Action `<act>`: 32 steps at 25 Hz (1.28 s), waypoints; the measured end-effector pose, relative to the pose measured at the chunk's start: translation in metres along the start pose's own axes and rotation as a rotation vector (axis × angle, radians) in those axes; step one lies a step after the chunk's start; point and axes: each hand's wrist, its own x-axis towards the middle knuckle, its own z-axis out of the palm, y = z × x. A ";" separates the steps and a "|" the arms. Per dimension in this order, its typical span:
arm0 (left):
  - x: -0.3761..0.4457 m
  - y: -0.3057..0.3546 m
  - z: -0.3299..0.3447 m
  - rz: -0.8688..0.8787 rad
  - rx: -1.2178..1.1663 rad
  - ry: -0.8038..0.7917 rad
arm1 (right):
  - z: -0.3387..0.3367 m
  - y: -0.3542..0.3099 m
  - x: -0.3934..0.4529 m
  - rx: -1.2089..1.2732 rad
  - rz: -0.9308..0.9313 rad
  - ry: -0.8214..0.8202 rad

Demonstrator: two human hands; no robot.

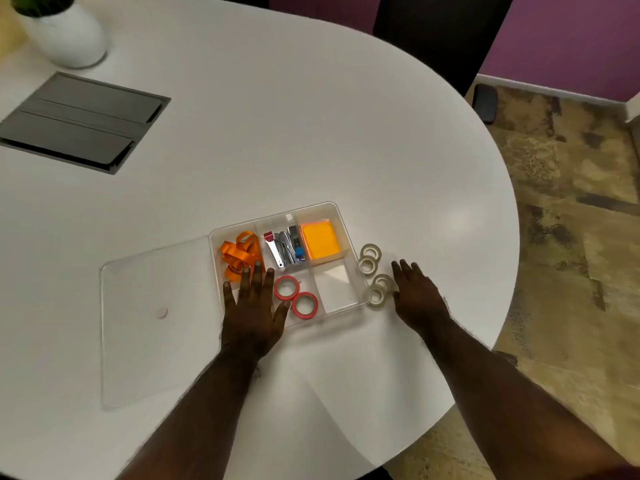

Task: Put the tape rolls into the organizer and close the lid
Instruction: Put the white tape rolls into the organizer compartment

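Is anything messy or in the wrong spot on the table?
Four clear tape rolls lie loose on the table just right of the organizer, not inside, though its near right compartment looks empty. The lid lies flat on the left. Nothing looks spilled or broken.

Two red tape rolls (286,287), four clear tape rolls (370,252), one organizer (341,211).

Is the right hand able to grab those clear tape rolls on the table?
Probably yes. The right hand lies open right beside the clear tape rolls, which sit on the white table outside the clear plastic organizer, with nothing between them.
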 end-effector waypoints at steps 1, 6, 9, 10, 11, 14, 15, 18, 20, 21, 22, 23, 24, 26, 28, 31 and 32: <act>0.002 0.000 0.003 -0.038 0.017 -0.025 | 0.000 0.002 0.003 0.041 0.015 -0.039; 0.005 -0.003 0.016 -0.074 0.051 -0.007 | 0.004 0.003 0.016 0.094 -0.034 -0.118; 0.005 -0.001 0.019 -0.069 0.025 -0.025 | 0.003 0.002 0.024 0.037 -0.075 -0.109; 0.005 -0.001 0.020 -0.071 0.020 -0.029 | 0.004 0.002 0.025 0.029 -0.081 -0.103; 0.005 0.000 0.022 -0.075 0.006 -0.028 | 0.005 0.003 0.027 0.033 -0.083 -0.087; 0.006 0.002 0.026 -0.080 -0.016 -0.018 | 0.008 0.006 0.030 0.049 -0.082 -0.063; 0.006 0.002 0.026 -0.079 -0.024 -0.010 | 0.009 0.007 0.031 0.056 -0.077 -0.066; 0.005 0.001 0.029 -0.074 -0.024 0.006 | 0.011 0.013 0.032 0.073 -0.068 -0.089; 0.006 -0.001 0.031 -0.076 -0.027 0.008 | 0.012 0.016 0.032 0.094 -0.045 -0.089; 0.006 -0.002 0.032 -0.078 -0.028 0.008 | 0.012 0.019 0.031 0.115 -0.019 -0.084; 0.006 -0.003 0.033 -0.080 -0.029 0.007 | 0.012 0.021 0.030 0.137 0.012 -0.074; 0.007 -0.004 0.034 -0.080 -0.028 0.006 | 0.011 0.023 0.030 0.151 0.039 -0.059; 0.007 -0.005 0.035 -0.078 -0.026 0.008 | 0.011 0.025 0.029 0.151 0.057 -0.044; 0.006 -0.005 0.037 -0.074 -0.023 0.013 | 0.009 0.029 0.028 0.145 0.084 -0.009; 0.006 -0.005 0.038 -0.069 -0.021 0.023 | 0.004 0.032 0.028 0.177 0.114 0.042; 0.007 -0.005 0.039 -0.071 -0.031 0.027 | -0.009 0.022 0.031 0.281 0.079 0.170; 0.007 -0.006 0.039 -0.074 -0.032 0.027 | -0.014 0.013 0.032 0.313 0.026 0.211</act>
